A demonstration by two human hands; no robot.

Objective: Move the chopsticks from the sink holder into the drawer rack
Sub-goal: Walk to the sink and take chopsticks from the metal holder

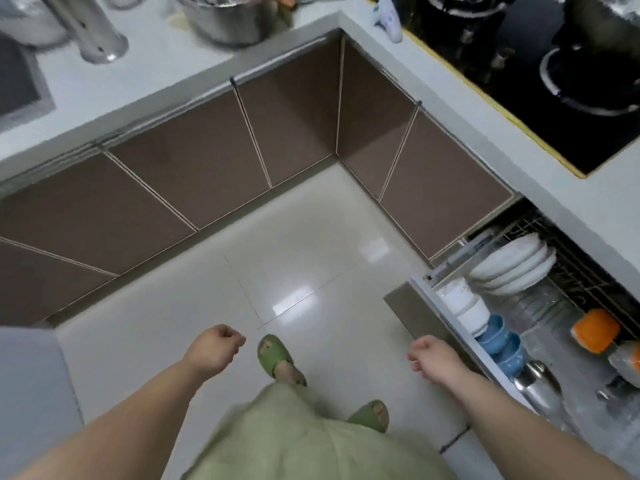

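The drawer rack stands pulled out at the lower right, a wire basket holding white plates, white and blue bowls and an orange cup. My right hand hangs over the floor just left of the drawer's front panel, fingers curled and empty. Over the tiles at centre my left hand is loosely closed, also holding nothing. The sink shows only as a dark corner at the top left. No chopsticks or sink holder are visible.
A white L-shaped countertop runs over brown cabinet doors. On it are a shiny faucet base, a steel pot and a black glass hob. My green slippers stand on glossy floor tiles.
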